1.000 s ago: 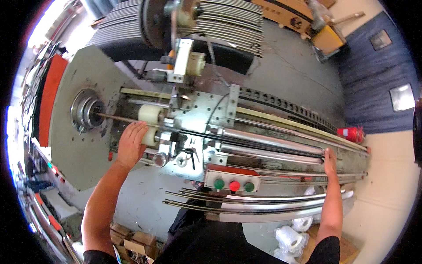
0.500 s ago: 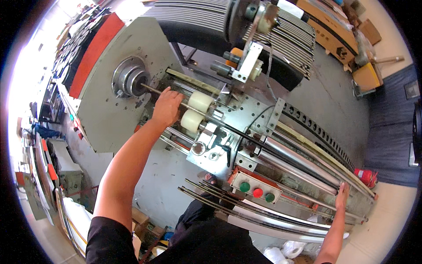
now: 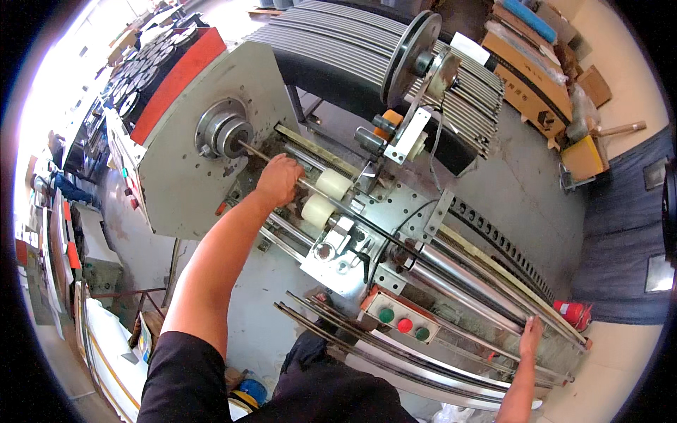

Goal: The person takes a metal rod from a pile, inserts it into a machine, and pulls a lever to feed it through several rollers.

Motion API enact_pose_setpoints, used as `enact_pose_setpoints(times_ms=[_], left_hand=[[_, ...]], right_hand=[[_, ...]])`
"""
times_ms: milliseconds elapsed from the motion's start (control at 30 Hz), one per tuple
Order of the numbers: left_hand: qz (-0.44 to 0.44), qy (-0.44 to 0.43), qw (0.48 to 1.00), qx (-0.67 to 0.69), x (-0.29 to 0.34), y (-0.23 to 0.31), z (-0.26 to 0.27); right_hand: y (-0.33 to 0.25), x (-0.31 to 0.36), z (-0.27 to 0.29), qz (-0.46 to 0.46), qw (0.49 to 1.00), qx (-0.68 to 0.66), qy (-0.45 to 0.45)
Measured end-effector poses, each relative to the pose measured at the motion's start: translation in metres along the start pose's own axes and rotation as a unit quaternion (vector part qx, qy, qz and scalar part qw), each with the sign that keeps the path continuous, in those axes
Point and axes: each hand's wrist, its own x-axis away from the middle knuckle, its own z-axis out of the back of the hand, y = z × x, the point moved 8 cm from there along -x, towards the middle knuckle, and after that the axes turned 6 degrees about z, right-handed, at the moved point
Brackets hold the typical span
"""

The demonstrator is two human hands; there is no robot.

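Observation:
A long thin metal rod (image 3: 342,205) slants from the round chuck (image 3: 234,135) on the grey machine housing (image 3: 166,166) down to the right, past two cream rollers (image 3: 333,185) and over the carriage plate (image 3: 331,271). My left hand (image 3: 281,180) is closed round the rod between chuck and rollers, knuckles up. Far down to the right, my right hand (image 3: 530,337) is at the rod's other end, fingers together beside the thick silver bars (image 3: 465,297). Its grip is small and partly hidden.
A control box (image 3: 398,317) with green and red buttons is mounted on the near side. Loose rods (image 3: 331,328) lie in front of me. Behind the machine stand a rack of ribbed bars (image 3: 331,35) and a pulley wheel (image 3: 412,60). A fire extinguisher (image 3: 572,314) sits at right.
The whole view has shifted a little. My left hand's fingers look more curled round the rod. My right hand stays by the rod's far end.

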Motion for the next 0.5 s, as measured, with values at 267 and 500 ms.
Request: enact_pose_setpoints(times_ms=[267, 500], left_hand=[[-0.016, 0.022, 1.0, 0.015, 0.001, -0.003, -0.006], [-0.029, 0.008, 0.996, 0.085, -0.004, 0.003, -0.011]], right_hand=[[-0.022, 0.011, 0.002, 0.027, 0.998, 0.061, 0.017], [-0.027, 0.035, 0.016, 0.026, 0.998, 0.037, 0.039]])
